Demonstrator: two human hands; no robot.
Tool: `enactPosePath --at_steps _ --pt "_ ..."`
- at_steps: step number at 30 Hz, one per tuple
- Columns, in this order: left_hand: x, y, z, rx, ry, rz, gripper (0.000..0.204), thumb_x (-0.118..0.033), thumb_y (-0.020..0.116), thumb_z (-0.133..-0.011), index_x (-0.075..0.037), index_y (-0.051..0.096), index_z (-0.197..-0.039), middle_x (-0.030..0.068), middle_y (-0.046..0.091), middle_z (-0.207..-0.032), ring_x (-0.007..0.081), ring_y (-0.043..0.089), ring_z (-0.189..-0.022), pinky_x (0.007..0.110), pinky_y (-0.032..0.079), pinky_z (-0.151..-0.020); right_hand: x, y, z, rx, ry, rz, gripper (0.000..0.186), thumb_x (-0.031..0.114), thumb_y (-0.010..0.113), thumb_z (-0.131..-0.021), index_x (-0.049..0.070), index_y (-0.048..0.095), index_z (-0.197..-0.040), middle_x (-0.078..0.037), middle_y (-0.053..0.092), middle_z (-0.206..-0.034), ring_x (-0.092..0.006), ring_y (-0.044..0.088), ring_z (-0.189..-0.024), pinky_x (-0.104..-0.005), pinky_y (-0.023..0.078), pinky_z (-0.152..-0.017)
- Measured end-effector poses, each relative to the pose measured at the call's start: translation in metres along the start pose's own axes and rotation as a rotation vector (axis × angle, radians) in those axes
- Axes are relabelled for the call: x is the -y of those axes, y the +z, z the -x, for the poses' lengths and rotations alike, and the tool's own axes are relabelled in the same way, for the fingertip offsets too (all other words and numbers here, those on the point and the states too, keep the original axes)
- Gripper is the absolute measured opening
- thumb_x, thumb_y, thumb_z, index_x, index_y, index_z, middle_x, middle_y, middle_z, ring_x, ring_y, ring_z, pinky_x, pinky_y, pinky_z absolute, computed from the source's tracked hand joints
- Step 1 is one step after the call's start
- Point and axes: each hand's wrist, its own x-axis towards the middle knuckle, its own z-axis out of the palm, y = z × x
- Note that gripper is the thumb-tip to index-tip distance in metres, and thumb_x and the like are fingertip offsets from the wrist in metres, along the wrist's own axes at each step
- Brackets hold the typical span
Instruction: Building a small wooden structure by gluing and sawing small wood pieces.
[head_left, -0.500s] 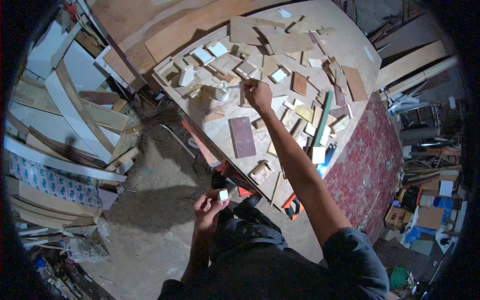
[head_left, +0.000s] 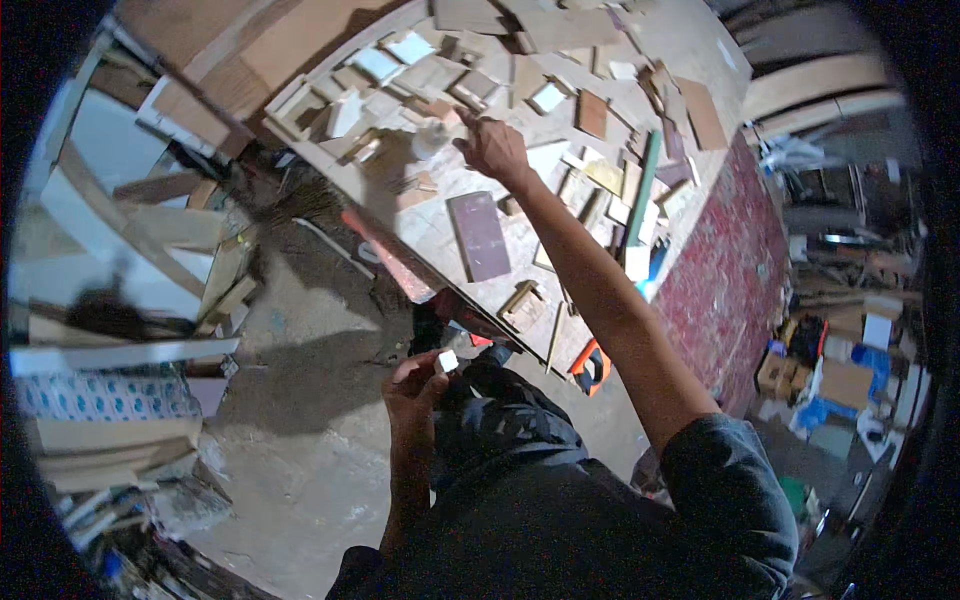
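A small white block [head_left: 447,361] sits in the left hand's grip [head_left: 412,386], while the right hand [head_left: 496,152] extends over a counter [head_left: 706,62] strewn with wood pieces [head_left: 592,115].

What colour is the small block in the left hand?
White: the small, squarish white block in the left hand shows best in the head view.

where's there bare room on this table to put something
Bare tabletop shows beyond the rightmost brown board and, more narrowly, between the maroon panel and the tabletop's left edge. Wood pieces crowd around the green bar and beyond the right hand.
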Motion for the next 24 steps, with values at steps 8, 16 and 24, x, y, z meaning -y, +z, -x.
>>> enactPosePath --at_steps 8,16,24 --pt "0.042 0.047 -0.06 0.229 -0.312 -0.07 0.036 -0.008 0.07 -0.097 0.001 0.064 -0.13 0.0075 0.069 -0.117 0.0122 0.066 -0.105 0.028 0.056 -0.091 -0.061 -0.036 0.255 -0.086 0.579 -0.602 0.022 0.022 0.075 -0.091 0.004 0.077 -0.101 -0.01 0.076 -0.09 -0.0159 0.07 -0.073 -0.0322 0.055 -0.066" --pt "0.163 0.093 -0.072 0.465 -0.646 -0.12 0.028 -0.017 0.068 -0.1 0.001 0.066 -0.122 0.0102 0.073 -0.114 0.014 0.07 -0.098 0.024 0.056 -0.091 -0.025 0.039 0.441 -0.138 0.951 -1.406 0.028 0.017 0.076 -0.094 0.002 0.072 -0.118 -0.004 0.074 -0.098 -0.0124 0.071 -0.083 -0.0265 0.056 -0.067" --pt "0.198 0.087 -0.07 0.44 -0.676 -0.213 0.016 -0.012 0.066 -0.1 -0.005 0.066 -0.114 0.0025 0.069 -0.106 0.0125 0.067 -0.096 0.027 0.054 -0.088 -0.008 0.046 0.442 -0.393 1.025 -1.336 0.029 0.003 0.079 -0.086 0.0 0.072 -0.114 -0.005 0.073 -0.101 -0.012 0.069 -0.086 -0.0276 0.057 -0.073"
